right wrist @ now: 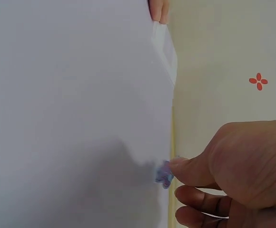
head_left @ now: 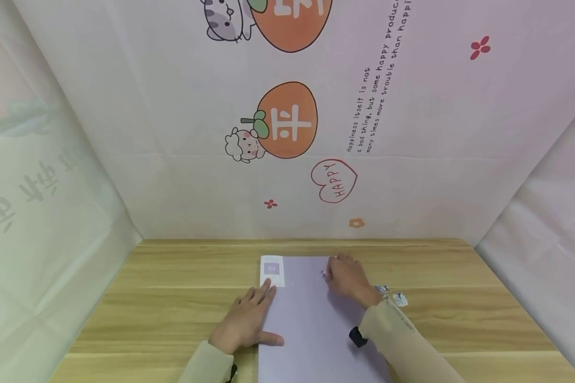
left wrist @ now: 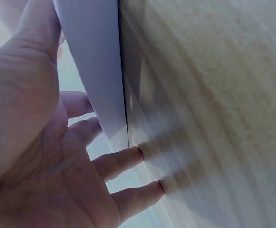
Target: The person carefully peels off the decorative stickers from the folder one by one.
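Note:
A pale lavender sheet or flat box (head_left: 311, 330) lies lengthwise on the wooden table, with a white label (head_left: 279, 276) at its far left corner. My left hand (head_left: 246, 322) rests along its left edge, fingers spread and nearly straight, thumb on the top face. In the left wrist view, some fingertips (left wrist: 152, 190) reach past the edge onto the wood. At the far right corner, my right hand (head_left: 347, 276) has curled fingers. The right wrist view shows its thumb and fingers pinching a small blue-purple sticker (right wrist: 164, 175) over the lavender surface's edge.
Two small patterned sticker pieces (head_left: 400, 299) lie on the table (head_left: 441, 319) right of the lavender surface, close to my right wrist. A white printed cloth (head_left: 196, 197) hangs behind the table, and more cloth stands at both sides.

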`<state>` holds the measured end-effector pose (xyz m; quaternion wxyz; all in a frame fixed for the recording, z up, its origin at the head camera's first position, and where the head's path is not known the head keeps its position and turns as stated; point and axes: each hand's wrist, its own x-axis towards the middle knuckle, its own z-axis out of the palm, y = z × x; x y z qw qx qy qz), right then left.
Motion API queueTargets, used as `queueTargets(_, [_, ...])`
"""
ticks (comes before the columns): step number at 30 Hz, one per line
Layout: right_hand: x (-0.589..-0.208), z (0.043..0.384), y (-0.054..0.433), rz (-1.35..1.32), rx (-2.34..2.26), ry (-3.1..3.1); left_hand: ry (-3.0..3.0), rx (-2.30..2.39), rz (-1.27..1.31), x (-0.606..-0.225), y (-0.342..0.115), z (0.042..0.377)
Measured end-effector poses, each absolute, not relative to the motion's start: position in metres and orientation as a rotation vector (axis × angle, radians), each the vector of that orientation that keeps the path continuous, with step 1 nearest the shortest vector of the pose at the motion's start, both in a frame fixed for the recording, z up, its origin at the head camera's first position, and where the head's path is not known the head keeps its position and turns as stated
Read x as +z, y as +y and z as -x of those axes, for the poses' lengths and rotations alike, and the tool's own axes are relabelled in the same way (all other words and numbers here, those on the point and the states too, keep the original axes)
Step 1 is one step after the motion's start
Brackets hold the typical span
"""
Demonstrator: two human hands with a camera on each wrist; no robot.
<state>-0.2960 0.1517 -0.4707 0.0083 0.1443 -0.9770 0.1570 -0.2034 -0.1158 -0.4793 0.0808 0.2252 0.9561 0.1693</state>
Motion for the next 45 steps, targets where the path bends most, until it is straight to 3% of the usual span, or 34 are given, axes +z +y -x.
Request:
queueTargets(12, [-0.454,0.282,0.162,-0.533,0.522,-3.011,2.857,0.528,-0.668,-0.478,-0.116,0.203])
queueTargets(25, [-0.436,0.265,0.207,-0.519,0.699,-2.993,2.853,0.532,-0.670,-0.478,-0.117,0.203])
queueTargets(37, [-0.450,0.243,0.260,-0.552,0.801,-3.047,2.859,0.520,-0.679,-0.480,-0.116,0.203])
queueTargets(45, [-0.456,0.232,0.287,-0.407,0.799,-3.150,2.865,0.513,-0.678,-0.481,-0.116,0.205])
